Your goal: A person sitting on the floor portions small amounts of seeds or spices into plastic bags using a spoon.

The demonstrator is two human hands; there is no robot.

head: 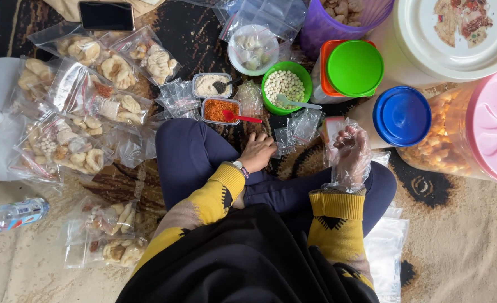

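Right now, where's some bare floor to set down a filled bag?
Bare rug lies at lower right, below the pink-lidded jar. Another bare patch lies at lower left, below the water bottle. It is crowded ahead of the left hand and gloved right hand: spice trays, green bowl, filled bags.

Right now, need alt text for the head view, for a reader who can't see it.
A person sits cross-legged on a patterned rug, bare left hand resting by the knee, right hand in a clear plastic glove, raised and empty. In front: a tub of red powder, a green bowl of pale pellets, lidded jars; filled snack bags lie to the left.
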